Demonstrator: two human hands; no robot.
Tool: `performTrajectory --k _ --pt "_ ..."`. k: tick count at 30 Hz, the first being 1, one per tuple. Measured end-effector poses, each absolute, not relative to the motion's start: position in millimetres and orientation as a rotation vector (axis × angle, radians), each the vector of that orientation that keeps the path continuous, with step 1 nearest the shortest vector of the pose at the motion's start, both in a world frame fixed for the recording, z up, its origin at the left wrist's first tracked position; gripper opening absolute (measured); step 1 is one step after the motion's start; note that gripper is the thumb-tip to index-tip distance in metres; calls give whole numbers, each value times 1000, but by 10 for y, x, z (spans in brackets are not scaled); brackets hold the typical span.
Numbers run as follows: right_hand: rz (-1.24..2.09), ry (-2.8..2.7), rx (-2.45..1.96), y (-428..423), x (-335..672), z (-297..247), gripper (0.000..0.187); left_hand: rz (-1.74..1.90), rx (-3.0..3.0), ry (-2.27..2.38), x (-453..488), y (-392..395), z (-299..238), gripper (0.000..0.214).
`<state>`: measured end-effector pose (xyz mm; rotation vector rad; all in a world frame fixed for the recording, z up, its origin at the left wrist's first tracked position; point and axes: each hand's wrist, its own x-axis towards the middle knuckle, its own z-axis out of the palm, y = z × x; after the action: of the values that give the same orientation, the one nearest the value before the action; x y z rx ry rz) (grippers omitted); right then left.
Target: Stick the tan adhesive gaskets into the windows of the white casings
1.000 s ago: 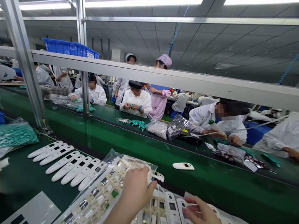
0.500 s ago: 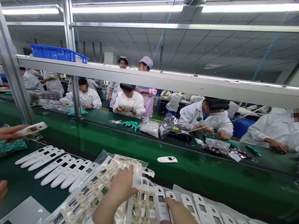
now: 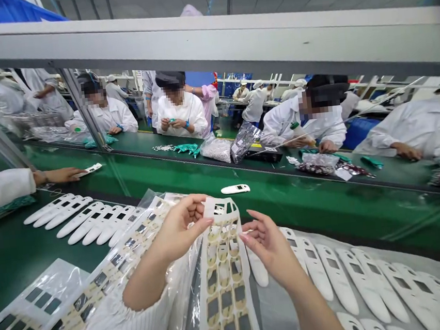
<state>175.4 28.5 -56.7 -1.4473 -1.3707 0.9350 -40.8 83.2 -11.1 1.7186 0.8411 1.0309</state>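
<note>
My left hand (image 3: 182,227) grips the top edge of a long white sheet of small window stickers (image 3: 223,284), lifted off the bench. My right hand (image 3: 269,246) is at the sheet's right edge, thumb and forefinger pinched on a small clear sticker. White plastic housings (image 3: 333,273) lie in a row on plastic film just right of my right hand. More sticker sheets in a clear bag (image 3: 109,269) lie under my left forearm.
A second row of white housings (image 3: 79,217) lies at the left. One housing (image 3: 235,189) rides the green conveyor (image 3: 325,206). A co-worker's hand (image 3: 59,175) at the left holds a housing over the belt. Several people in white coats sit across the line. A metal rail (image 3: 208,44) crosses overhead.
The view has tilted down. My left hand has lifted the sticker sheet off the bench, and my right hand has come up from the housings to the sheet's edge. The co-worker's hand reached toward the belt.
</note>
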Motion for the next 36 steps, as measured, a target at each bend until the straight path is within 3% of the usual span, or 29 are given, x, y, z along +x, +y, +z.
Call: performTrajectory --k 6,11,14,19,24,31,36 --pt "905 -1139 -1192 138 1697 -386 36 1098 1353 693 -310 728 -54 29" --pt "573 -1063 -1132 -2 1575 -322 51 887 1327 709 -163 608 -93 31" --pt "321 -1106 -1171 -60 1548 -318 31 909 1384 748 -138 531 -101 28" --pt "458 -986 -1155 -130 1511 -216 28 962 1540 826 -179 442 -41 27" --pt "469 -1001 -1051 -156 1499 -167 10 1038 1695 836 -204 347 55 23" --pt "237 -1262 -949 -150 1571 -159 21 1088 1760 835 -202 301 107 22" --pt "-158 -1385 -949 -149 1574 -172 53 1135 1740 910 -218 260 68 29"
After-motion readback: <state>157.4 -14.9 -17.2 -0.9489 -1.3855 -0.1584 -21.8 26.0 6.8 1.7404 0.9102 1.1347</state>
